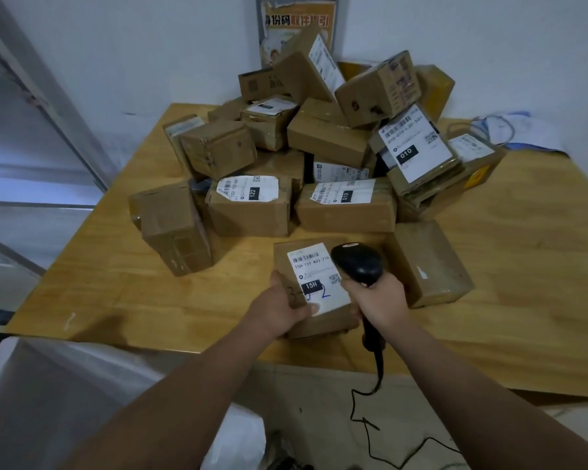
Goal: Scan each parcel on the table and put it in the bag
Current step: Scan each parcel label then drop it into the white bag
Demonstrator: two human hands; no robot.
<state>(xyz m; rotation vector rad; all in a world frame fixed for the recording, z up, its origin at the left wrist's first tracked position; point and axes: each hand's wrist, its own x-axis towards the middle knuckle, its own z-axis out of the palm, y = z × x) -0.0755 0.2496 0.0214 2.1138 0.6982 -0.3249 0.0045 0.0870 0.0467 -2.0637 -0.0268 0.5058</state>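
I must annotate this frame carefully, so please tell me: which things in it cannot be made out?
Head view:
- bag: cut off by the left and bottom edges.
- scanner handle: covered by the right hand.
- 15H parcel label: small print blurred; the left hand covers a corner.
- rear of the pile: hidden by front parcels.

The table [116, 293] in front of me has a pale wooden top. A heap of cardboard parcels [319, 130] covers it from the centre out to twelve o'clock, up to the far edge. At six o'clock, close to my edge, sits the parcel labelled 15H [306, 262]. Just beside that, at four o'clock, lies a plain box [428, 262]. At nine o'clock a taped box [174, 228] stands tilted on the wood. Loose papers [537, 137] lie at two o'clock, near the far corner.
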